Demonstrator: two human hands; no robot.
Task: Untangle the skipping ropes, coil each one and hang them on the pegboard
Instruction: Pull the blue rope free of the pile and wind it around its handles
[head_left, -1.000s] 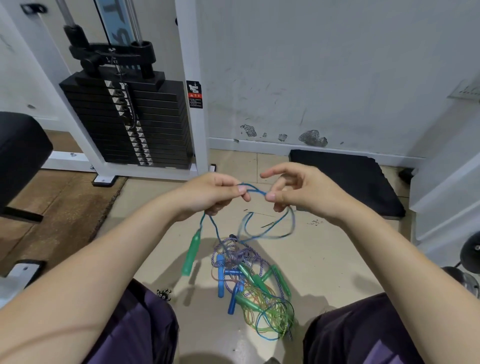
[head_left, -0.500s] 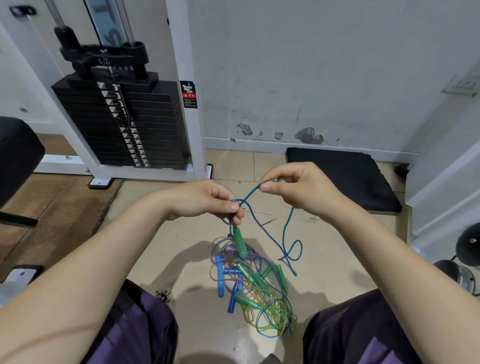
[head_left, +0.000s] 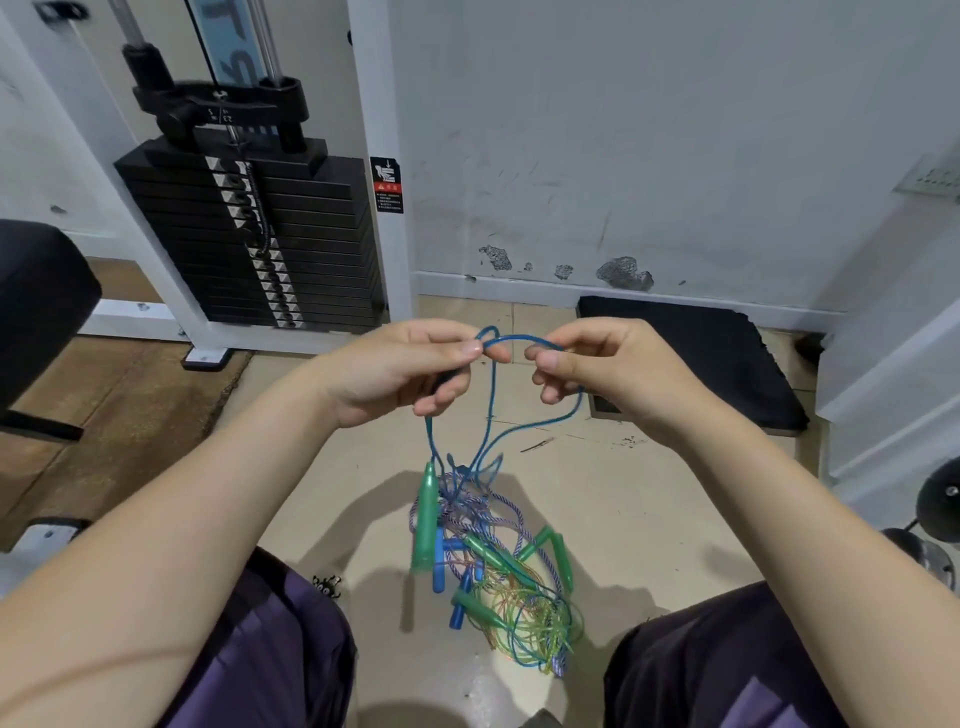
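Both hands pinch the blue rope (head_left: 524, 340) near the middle of the view. The left hand (head_left: 400, 371) grips it between thumb and forefinger, with more of the cord passing under its curled fingers; the right hand (head_left: 602, 374) pinches it just to the 3 o'clock side, so a short arch of cord spans the small gap between them.

Half a second ago the right hand was lifted toward 1 o'clock with a long slack loop trailing below it. It has now come level with the left hand, and that loop has been drawn in: two strands drop from the hands toward 6 o'clock and meet at the tangle. A second ago the hands were in much the same close pose, so this looks like hand-over-hand feeding, with a fresh length taken up on each pass.

A green handle (head_left: 426, 519) hangs on the strand below the left hand, its lower end against the pile (head_left: 498, 571). The pile lies on the floor (head_left: 649, 519) between the knees, at 6 o'clock from the hands, and holds green and blue handles, a braided purple-white cord and thin yellow-green cord.

I judge the task to be early: one rope is partly freed, nothing is coiled, and no pegboard is in view. A weight stack (head_left: 270, 234) stands at 10 o'clock, a black mat (head_left: 701, 353) at 3 o'clock.
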